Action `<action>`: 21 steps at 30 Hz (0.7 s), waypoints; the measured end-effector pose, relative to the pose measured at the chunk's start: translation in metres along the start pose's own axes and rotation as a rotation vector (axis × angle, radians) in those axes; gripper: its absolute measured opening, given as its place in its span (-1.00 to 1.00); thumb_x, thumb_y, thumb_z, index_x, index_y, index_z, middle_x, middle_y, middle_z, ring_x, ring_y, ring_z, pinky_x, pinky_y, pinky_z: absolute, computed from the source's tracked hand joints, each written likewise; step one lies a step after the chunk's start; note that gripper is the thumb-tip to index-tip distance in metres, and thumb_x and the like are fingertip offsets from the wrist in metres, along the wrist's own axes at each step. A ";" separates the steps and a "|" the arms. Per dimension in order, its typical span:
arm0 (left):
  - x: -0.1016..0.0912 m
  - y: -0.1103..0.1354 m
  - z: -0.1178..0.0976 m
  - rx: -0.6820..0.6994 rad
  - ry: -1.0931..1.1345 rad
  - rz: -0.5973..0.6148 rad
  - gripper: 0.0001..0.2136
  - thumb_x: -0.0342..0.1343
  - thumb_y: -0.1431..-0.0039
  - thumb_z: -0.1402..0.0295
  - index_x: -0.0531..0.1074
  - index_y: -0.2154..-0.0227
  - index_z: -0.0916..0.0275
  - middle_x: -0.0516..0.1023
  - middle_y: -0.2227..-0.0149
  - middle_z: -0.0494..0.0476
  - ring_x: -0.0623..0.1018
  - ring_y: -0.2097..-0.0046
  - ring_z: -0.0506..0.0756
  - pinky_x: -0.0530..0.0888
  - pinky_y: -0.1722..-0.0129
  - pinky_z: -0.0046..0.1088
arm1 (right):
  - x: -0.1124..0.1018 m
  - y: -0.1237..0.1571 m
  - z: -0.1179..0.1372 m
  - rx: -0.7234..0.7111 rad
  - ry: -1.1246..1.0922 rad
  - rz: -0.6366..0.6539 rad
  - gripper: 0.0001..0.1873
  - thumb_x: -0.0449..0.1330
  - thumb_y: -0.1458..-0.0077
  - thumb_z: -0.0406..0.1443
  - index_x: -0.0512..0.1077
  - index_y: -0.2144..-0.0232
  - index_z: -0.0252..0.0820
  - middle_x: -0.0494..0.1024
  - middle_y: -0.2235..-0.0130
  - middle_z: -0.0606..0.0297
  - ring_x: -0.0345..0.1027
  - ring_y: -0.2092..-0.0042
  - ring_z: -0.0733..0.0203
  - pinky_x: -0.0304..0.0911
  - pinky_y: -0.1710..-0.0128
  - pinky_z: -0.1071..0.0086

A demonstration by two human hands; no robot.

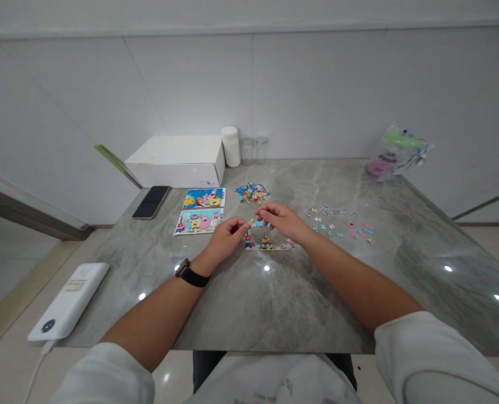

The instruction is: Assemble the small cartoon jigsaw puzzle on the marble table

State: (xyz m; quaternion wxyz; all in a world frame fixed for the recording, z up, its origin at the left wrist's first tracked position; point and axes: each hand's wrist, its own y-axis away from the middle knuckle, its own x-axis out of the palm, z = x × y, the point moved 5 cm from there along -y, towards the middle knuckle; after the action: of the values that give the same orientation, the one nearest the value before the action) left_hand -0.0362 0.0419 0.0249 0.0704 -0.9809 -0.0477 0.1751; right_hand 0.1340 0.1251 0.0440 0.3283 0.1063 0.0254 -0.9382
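A partly assembled jigsaw puzzle (269, 246) lies on the table in front of me, its lower strip and left edge joined. At its upper left corner my left hand (229, 233) is closed in a pinch, with a small yellowish puzzle piece (252, 222) at the fingertips. Just above the puzzle, my right hand (283, 220) has thumb and fingers pinched together; whatever is between them is too small to make out. Part of the puzzle's upper and right side is hidden by this hand. Loose pieces (331, 226) lie spread to the right, and a denser pile of pieces (253, 193) sits behind.
Two cartoon picture cards (199, 221) and a phone (152, 202) lie left. Behind stand a white box (178, 157), a white bottle (231, 147) and two clear glasses (260, 149). A plastic bag (396, 154) is far right, a white power bank (70, 300) front left.
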 end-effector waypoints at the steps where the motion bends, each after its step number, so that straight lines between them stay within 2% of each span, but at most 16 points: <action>1: -0.001 0.000 0.001 0.000 -0.001 -0.009 -0.67 0.17 -0.27 0.05 0.49 0.37 0.25 0.40 0.49 -0.03 0.33 0.43 0.00 0.28 0.40 -0.47 | 0.001 0.000 0.000 -0.009 0.015 0.002 -0.68 0.27 -0.14 -0.03 0.50 0.23 -0.15 0.56 0.32 0.31 0.34 0.34 0.26 0.22 0.37 0.40; 7: 0.003 0.001 0.003 -0.002 -0.017 0.013 -0.63 0.18 -0.25 0.00 0.48 0.39 0.24 0.41 0.51 -0.03 0.34 0.44 0.00 0.27 0.42 -0.48 | 0.008 0.000 -0.001 -0.063 0.069 0.031 -0.63 0.33 -0.02 0.01 0.48 0.38 -0.17 0.45 0.44 0.39 0.25 0.38 0.26 0.15 0.34 0.36; 13: 0.006 0.002 -0.003 0.006 -0.069 0.063 -0.64 0.17 -0.28 0.01 0.51 0.38 0.24 0.45 0.50 -0.02 0.36 0.44 0.00 0.28 0.42 -0.47 | 0.006 -0.001 -0.006 -0.045 0.100 0.035 -0.65 0.31 -0.03 0.00 0.50 0.38 -0.18 0.46 0.45 0.39 0.25 0.39 0.27 0.15 0.33 0.36; 18: 0.009 0.003 -0.004 0.109 -0.200 0.153 -0.71 0.11 -0.35 0.13 0.52 0.37 0.24 0.53 0.44 0.02 0.45 0.39 0.03 0.33 0.36 -0.47 | 0.001 -0.002 -0.002 -0.093 0.214 0.070 -0.76 0.29 -0.10 -0.11 0.52 0.39 -0.17 0.50 0.43 0.37 0.30 0.36 0.25 0.19 0.31 0.36; 21: 0.013 0.005 0.000 0.198 -0.293 0.218 -0.77 0.08 -0.38 0.22 0.57 0.27 0.22 0.60 0.35 0.06 0.51 0.33 0.05 0.37 0.29 -0.45 | -0.016 -0.003 0.008 -0.116 0.290 0.084 -0.80 0.26 -0.14 -0.15 0.54 0.36 -0.17 0.54 0.40 0.35 0.35 0.33 0.25 0.24 0.28 0.37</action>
State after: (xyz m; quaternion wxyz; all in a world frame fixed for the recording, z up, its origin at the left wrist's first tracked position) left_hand -0.0231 0.0389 0.0201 0.1393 -0.9325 0.0664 0.3264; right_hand 0.1430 0.1364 0.0554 0.3655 0.2227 0.1222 -0.8955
